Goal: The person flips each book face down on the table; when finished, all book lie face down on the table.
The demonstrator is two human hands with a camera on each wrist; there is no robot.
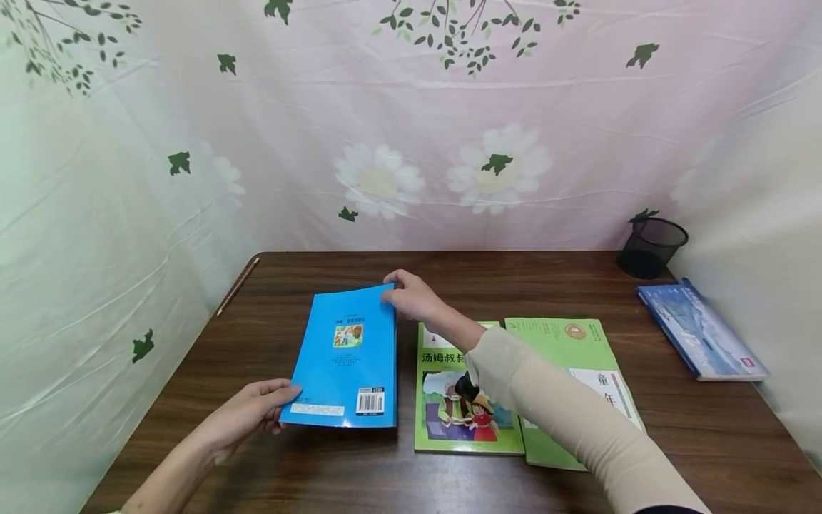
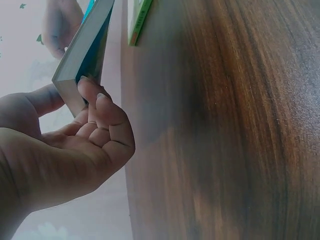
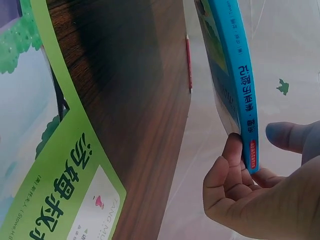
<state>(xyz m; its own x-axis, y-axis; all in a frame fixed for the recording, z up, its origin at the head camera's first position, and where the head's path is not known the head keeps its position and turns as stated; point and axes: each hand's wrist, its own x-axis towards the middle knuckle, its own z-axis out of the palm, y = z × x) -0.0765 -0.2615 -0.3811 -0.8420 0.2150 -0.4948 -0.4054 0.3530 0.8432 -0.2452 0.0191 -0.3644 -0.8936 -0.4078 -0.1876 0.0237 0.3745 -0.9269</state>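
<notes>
A blue paperback book (image 1: 347, 357) is held above the left part of the table, its back cover with a small picture and barcode facing up. My left hand (image 1: 247, 414) pinches its lower left corner, thumb on top and curled fingers beneath, as the left wrist view shows on the page edges (image 2: 82, 55). At the upper right corner my right hand (image 1: 414, 296) grips the book, fingers under it near the spine (image 3: 245, 90). Just right of it lies a green-bordered book (image 1: 469, 446) with a cartoon cover, partly under my right forearm.
Beside the cartoon book lies another green book (image 1: 546, 335), partly covered by my sleeve. A blue-and-white book (image 1: 700, 332) rests at the right edge, near a black mesh pen holder (image 1: 648, 250). A pencil (image 1: 237, 287) lies along the table's left edge.
</notes>
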